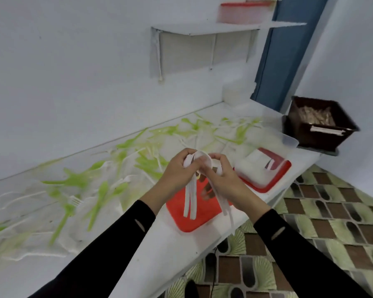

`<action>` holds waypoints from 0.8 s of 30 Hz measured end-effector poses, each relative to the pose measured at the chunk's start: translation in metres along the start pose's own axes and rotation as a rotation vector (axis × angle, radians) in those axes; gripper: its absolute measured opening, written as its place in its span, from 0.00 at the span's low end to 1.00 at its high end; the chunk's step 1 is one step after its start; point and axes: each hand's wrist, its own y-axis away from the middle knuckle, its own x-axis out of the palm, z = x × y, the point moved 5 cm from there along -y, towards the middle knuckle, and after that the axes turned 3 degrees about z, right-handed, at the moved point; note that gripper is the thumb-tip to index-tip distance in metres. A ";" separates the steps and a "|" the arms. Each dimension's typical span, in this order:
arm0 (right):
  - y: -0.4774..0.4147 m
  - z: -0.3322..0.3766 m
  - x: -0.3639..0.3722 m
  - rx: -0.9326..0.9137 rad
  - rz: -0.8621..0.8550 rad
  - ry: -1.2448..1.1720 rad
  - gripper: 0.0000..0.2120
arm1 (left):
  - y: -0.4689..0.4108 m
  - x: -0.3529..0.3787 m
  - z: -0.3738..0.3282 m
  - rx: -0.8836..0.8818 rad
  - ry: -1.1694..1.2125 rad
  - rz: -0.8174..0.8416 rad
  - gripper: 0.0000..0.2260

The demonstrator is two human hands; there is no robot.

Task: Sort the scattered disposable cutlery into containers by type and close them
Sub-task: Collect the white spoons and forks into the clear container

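So basically both hands are bunched together over the near red lid (181, 214) on the white counter (151, 250), gathering a bundle of white spoons (190, 198). The bowls are up top, pinched between the two hands, and the handles hang down and toward the camera, so the long axis runs roughly from the fingers back toward the person. The left hand (177, 168) is curled tight around the upper part of the bundle, fingers wrapped over the bowl ends. The right hand (222, 175) is closed too, holding a couple more white pieces whose handles trail down past the lid's right edge. Neither hand is loose; both are clamped on cutlery.

What matters for the next move, I'd guess: the clear container (258, 168) sitting on the other red lid is just to the right, so the right hand is the nearer one to it. Since the handles point down and back, the bundle would need turning to lie flat in there.

Still tons left. Green and white cutlery (99, 179) is scattered across the counter to the left and behind the hands, well apart from the containers. There's also a dark brown basket (323, 117) at the far right. It's blurry, so I can't tell exact piece counts.
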 end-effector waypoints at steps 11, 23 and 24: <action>-0.073 0.004 -0.131 0.045 -0.117 0.065 0.13 | -0.142 0.053 -0.004 0.018 0.547 -0.117 0.10; -0.150 0.012 -0.226 -0.005 -0.422 0.308 0.15 | -0.230 0.130 -0.006 -0.043 0.485 0.065 0.08; -0.154 0.014 -0.225 -0.061 -0.403 0.348 0.18 | -0.231 0.134 -0.006 -0.053 0.511 0.080 0.08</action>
